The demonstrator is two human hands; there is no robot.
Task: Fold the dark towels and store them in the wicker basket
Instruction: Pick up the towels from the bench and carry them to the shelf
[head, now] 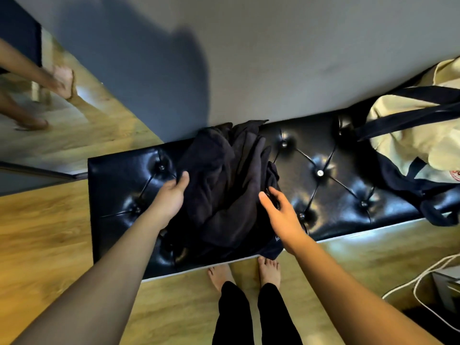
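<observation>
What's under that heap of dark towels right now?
The crumpled heap of dark towels lies on a black tufted leather bench, against the grey wall. The bench surface beneath the heap is covered, so anything under it cannot be seen.

Matt cloth towels (224,185), glossy tufted leather bench (331,165), wood-grain floor (42,232).

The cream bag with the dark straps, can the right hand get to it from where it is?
Probably yes. The right hand is open beside the dark towels, and only bare bench lies between it and the cream bag.
</observation>
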